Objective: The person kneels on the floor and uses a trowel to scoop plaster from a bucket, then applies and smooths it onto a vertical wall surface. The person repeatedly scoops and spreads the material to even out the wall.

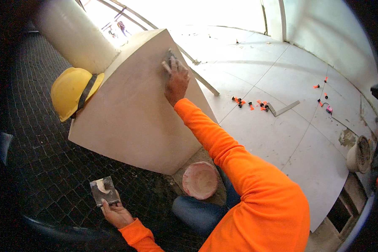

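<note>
My right hand (176,82) is on the upper part of a pinkish-beige block face (126,122), its fingers closed round a small dark tool (169,54), slightly blurred and partly hidden. At the lower left my left hand (115,214) grips a dark square plate (101,195) with a lump of cream paste on it. A pink-stained round bucket (199,180) sits below the block, beside my knee. A yellow hard hat (71,92) rests at the block's left side, near a cream round column (75,33).
A white tiled floor (269,143) holds orange-and-black tile spacers (239,101), a metal square (283,110), a small pink object (329,109) and a tipped cream container (358,155). Dark netting (38,159) covers the left side. A pale wall (332,38) stands at the back right.
</note>
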Action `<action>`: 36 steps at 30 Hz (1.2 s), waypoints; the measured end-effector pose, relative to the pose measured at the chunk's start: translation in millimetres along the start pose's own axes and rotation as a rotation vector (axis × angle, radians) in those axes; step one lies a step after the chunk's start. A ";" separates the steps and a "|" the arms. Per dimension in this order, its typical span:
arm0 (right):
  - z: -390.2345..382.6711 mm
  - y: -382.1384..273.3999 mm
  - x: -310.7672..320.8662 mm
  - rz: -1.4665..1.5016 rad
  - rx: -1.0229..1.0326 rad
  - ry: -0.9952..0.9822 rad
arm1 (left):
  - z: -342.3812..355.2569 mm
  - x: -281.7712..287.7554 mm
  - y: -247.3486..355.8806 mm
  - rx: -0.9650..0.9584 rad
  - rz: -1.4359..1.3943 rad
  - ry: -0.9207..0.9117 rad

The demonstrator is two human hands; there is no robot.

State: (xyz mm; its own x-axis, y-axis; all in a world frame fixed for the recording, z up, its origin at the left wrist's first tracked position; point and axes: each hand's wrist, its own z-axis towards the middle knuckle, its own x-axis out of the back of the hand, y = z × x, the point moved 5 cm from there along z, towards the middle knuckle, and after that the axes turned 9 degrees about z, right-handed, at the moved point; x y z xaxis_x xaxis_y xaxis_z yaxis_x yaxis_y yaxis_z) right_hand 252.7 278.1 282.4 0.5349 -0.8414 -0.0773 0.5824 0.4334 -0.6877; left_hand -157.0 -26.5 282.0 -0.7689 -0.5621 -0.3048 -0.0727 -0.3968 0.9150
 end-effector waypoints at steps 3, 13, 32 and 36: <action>-5.6 -9.3 -4.7 0.080 0.017 -0.158 | -2.9 -1.8 2.1 -0.027 -0.003 0.011; 7.8 -26.3 7.8 -0.090 0.145 -0.141 | -4.4 -3.9 0.0 -0.021 0.007 0.009; 21.7 6.9 0.0 -0.067 -0.066 -0.035 | -1.4 -1.3 -1.1 -0.006 0.011 0.003; 9.9 2.3 -0.5 0.023 0.042 -0.089 | -1.5 -0.8 -1.1 -0.036 0.006 -0.017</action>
State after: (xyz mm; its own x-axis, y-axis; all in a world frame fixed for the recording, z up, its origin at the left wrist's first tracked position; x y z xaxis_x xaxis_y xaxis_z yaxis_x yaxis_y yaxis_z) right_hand 259.8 282.7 288.0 0.5995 -0.7999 -0.0273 0.5936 0.4672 -0.6553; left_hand -155.3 -26.8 280.9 -0.7797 -0.5524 -0.2949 -0.0455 -0.4196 0.9066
